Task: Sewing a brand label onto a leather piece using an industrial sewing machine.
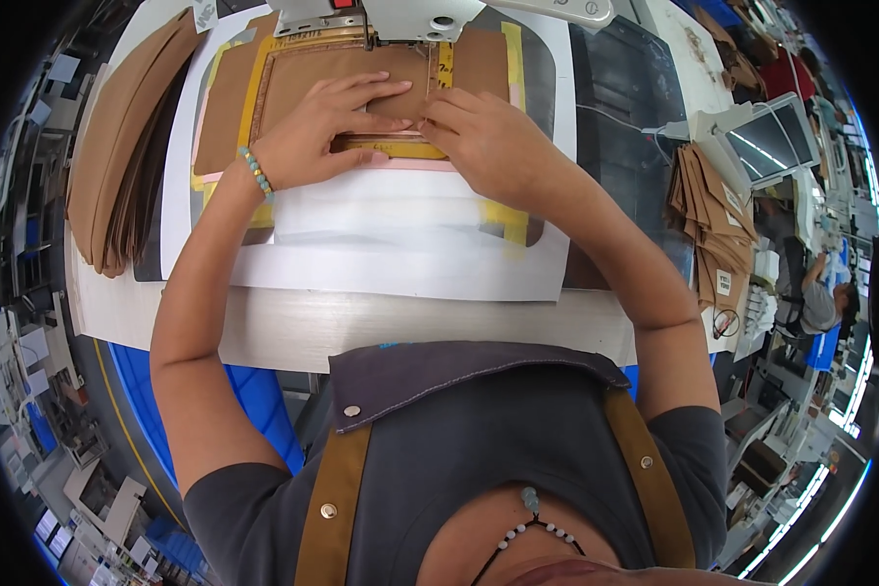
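My left hand (pixel 332 127) lies flat on a brown panel (pixel 308 73), fingers spread and pointing right. The panel sits inside a template frame with yellow edges (pixel 400 150). At the frame's lower right corner my right hand (pixel 498 142) is closed, its fingertips bent together against the corner. Whatever those fingertips may pinch is hidden. Just beyond both hands, the white head of a sewing machine (pixel 391 21) stands over the frame's far edge. Under the frame spreads a white sheet (pixel 381 249), with yellow tape (pixel 506 220) near its right side.
A thick stack of brown pieces (pixel 132 146) leans at the table's left. To the right are a dark plate (pixel 625 127), a small tilted screen (pixel 774 137) and labelled brown pieces (pixel 708 210). Another person (pixel 818 303) sits farther right. The pale table edge (pixel 430 327) runs before me.
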Demonstrator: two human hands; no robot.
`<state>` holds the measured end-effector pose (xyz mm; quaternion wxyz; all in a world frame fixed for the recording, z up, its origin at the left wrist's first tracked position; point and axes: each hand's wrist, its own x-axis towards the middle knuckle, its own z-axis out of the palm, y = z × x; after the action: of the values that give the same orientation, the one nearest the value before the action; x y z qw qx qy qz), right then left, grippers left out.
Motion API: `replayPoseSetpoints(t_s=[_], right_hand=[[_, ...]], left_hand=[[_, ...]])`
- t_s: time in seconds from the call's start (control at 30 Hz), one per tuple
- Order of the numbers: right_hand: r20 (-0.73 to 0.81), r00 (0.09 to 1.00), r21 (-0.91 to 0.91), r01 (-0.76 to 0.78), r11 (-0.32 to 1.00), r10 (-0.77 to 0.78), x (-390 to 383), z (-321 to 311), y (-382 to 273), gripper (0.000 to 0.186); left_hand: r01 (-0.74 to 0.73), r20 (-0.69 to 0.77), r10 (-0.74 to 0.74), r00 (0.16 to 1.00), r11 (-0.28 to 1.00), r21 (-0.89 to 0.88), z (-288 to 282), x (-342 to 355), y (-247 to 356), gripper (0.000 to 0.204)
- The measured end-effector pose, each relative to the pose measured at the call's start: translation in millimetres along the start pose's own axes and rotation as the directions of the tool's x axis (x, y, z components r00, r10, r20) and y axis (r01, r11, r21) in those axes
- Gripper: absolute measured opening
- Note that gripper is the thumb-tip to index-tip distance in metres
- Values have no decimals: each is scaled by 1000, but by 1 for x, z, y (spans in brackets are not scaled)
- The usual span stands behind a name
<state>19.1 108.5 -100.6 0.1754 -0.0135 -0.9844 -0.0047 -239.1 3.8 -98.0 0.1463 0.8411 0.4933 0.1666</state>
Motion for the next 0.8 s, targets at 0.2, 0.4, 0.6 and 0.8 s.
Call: replayPoseSetpoints(t_s=[0.2, 0.4, 0.6, 0.8], right_hand=[[-6, 988, 152, -152, 977, 155, -14, -15, 5, 33], [-95, 929, 214, -332, 919, 357, -40, -13, 38, 29], [-150, 922, 243, -317, 917, 358, -42, -6, 46, 25], [-84, 921, 254, -349, 902, 380, -46, -11, 47, 28]], left_hand=[[-4, 7, 4, 1000, 1000, -1, -1, 6, -9, 44], [-32, -35, 32, 999, 999, 4, -6, 18, -20, 41], [-9, -29, 10, 1000, 999, 35, -9, 29, -30, 42], [82, 8, -83, 997, 996, 34, -9, 38, -41, 40]])
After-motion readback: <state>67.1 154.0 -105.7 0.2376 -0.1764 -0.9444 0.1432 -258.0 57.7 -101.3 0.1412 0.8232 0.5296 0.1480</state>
